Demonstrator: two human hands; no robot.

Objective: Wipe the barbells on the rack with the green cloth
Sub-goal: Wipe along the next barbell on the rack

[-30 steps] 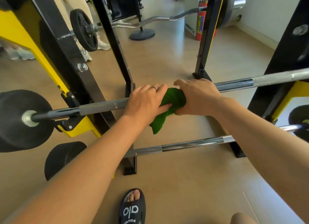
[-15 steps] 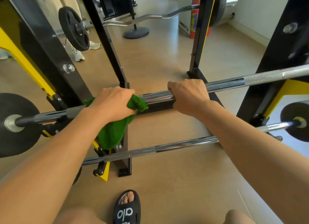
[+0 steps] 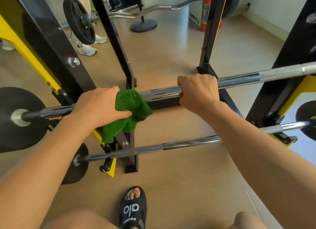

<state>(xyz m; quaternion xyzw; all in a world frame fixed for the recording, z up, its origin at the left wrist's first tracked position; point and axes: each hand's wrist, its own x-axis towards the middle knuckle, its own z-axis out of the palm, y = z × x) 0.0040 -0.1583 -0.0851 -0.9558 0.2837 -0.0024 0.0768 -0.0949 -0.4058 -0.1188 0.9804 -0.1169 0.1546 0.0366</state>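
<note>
Barbell (image 3: pixel 164 93): lay across the black and yellow rack (image 3: pixel 56 61), shiny.
Green cloth (image 3: pixel 130 109): wrapped on the bar, one end hanging down.
Left hand (image 3: pixel 99 107): squeezed the cloth around the bar.
Right hand (image 3: pixel 198 91): fingers curled tight around the bare bar.

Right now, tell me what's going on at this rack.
A person is wiping the upper barbell on a black and yellow rack. The left hand grips a green cloth wrapped round the bar, while the right hand grips the bare bar beside it. A second barbell sits lower on the rack, untouched. One sandalled foot shows on the floor below.
</note>
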